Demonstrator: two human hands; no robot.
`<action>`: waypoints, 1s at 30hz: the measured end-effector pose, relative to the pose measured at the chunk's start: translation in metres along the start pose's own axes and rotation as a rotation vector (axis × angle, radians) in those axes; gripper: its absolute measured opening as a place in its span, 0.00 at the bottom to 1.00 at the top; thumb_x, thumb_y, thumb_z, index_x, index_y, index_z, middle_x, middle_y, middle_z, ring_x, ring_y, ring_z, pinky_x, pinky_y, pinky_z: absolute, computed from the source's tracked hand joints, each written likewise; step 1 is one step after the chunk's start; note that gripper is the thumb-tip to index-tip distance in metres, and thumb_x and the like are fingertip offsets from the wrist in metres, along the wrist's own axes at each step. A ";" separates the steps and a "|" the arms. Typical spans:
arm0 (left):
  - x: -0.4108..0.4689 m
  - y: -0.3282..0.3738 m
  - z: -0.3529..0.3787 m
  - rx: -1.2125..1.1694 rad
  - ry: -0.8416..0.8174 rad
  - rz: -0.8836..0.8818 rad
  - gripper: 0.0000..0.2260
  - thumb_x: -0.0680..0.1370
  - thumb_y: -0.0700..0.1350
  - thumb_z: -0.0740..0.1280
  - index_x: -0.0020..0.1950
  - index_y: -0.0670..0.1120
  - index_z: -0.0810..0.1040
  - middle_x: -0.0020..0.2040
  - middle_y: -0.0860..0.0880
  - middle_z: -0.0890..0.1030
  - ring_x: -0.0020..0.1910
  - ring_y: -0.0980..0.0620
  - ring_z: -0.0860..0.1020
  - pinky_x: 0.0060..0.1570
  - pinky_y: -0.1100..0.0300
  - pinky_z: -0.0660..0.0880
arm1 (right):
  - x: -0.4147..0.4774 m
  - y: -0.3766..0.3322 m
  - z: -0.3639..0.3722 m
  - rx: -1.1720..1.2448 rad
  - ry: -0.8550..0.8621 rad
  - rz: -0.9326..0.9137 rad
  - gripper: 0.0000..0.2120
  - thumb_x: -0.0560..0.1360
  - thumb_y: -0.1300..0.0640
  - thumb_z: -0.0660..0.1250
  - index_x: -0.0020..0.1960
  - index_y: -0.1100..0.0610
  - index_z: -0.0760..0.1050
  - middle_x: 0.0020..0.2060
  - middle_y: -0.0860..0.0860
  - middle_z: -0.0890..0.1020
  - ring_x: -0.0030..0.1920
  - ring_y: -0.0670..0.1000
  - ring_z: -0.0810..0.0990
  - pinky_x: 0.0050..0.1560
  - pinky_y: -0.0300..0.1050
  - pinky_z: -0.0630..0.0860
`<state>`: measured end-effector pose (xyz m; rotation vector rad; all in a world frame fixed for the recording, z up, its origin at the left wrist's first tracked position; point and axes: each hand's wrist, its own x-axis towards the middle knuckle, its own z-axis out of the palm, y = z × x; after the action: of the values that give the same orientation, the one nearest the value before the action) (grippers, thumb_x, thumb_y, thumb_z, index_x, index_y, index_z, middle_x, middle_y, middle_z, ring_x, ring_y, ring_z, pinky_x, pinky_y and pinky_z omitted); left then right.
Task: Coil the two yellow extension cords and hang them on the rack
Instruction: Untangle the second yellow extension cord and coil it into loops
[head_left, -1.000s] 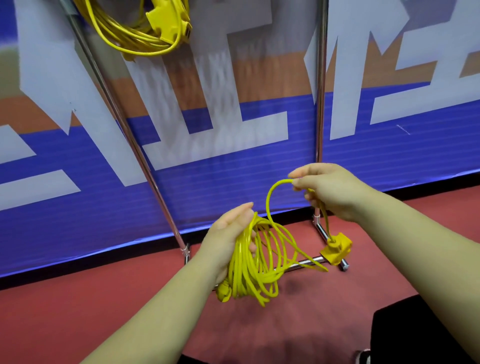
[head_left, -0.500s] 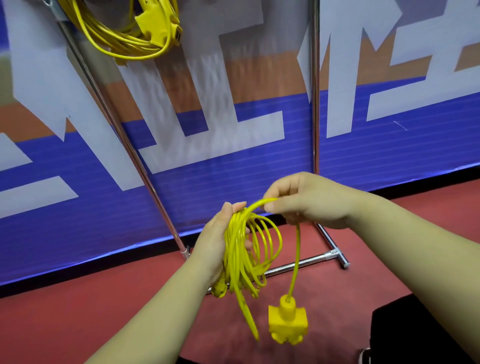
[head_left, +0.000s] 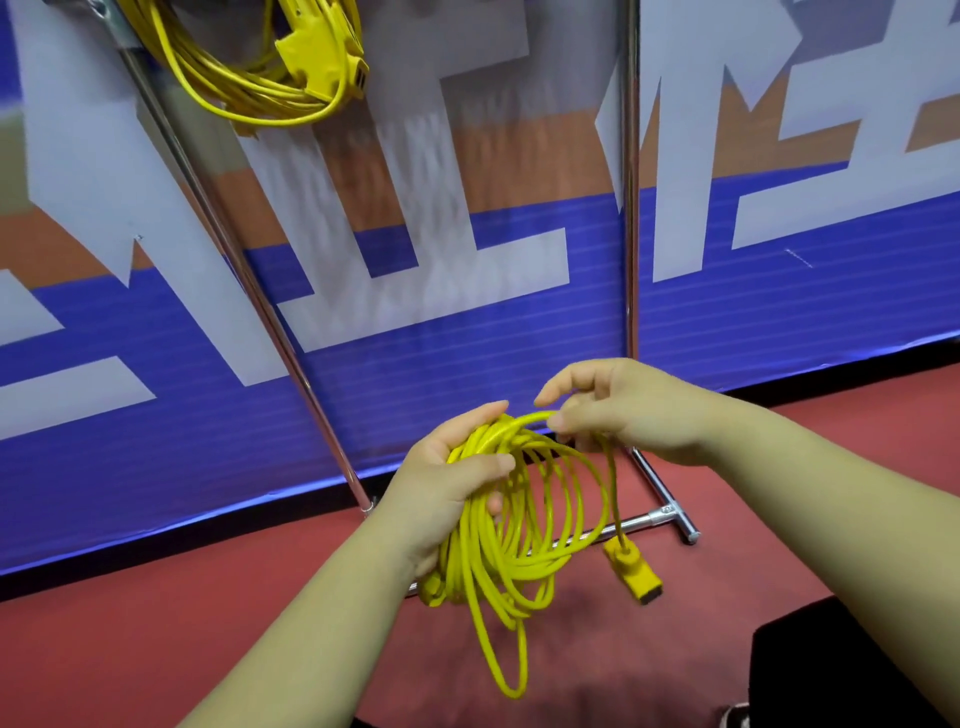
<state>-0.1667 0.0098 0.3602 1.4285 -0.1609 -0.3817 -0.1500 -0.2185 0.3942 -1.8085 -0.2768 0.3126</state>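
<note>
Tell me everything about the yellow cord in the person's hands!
The yellow cord is thin, smooth and glossy, like plastic-coated cable. It is wound into many round loops. The left hand grips the bundle at its top left side, and the right hand pinches the topmost strand. One long loop sags lower than the rest. A blocky yellow socket end dangles from the strand at the right, and a smaller yellow plug pokes out under the left hand. The cord hangs in the air above the red floor.

Yellow cords (head_left: 524, 540), chrome rack (head_left: 631, 208), red floor (head_left: 156, 649), blue-white-orange banner (head_left: 441, 364).
</note>
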 end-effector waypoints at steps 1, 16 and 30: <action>0.000 -0.001 0.000 0.013 0.004 -0.008 0.26 0.68 0.38 0.75 0.64 0.55 0.81 0.39 0.39 0.78 0.28 0.46 0.73 0.32 0.56 0.75 | 0.001 0.000 0.006 -0.027 -0.058 -0.013 0.10 0.75 0.62 0.72 0.56 0.59 0.79 0.34 0.53 0.80 0.36 0.51 0.75 0.38 0.44 0.70; -0.008 -0.008 -0.001 0.009 -0.160 -0.020 0.37 0.66 0.30 0.72 0.73 0.52 0.72 0.40 0.36 0.75 0.30 0.45 0.73 0.33 0.55 0.75 | 0.020 0.021 -0.037 0.216 0.618 0.052 0.03 0.77 0.61 0.70 0.44 0.57 0.80 0.35 0.54 0.82 0.30 0.49 0.72 0.32 0.42 0.70; -0.003 -0.005 -0.004 0.065 -0.127 -0.017 0.39 0.65 0.31 0.74 0.74 0.54 0.70 0.40 0.36 0.77 0.31 0.44 0.74 0.36 0.54 0.74 | 0.003 -0.005 0.008 0.131 0.157 -0.182 0.03 0.75 0.67 0.71 0.46 0.61 0.81 0.32 0.51 0.82 0.33 0.47 0.78 0.38 0.38 0.76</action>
<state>-0.1691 0.0142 0.3556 1.4711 -0.2659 -0.4854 -0.1501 -0.2087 0.3963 -1.6545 -0.3010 0.0580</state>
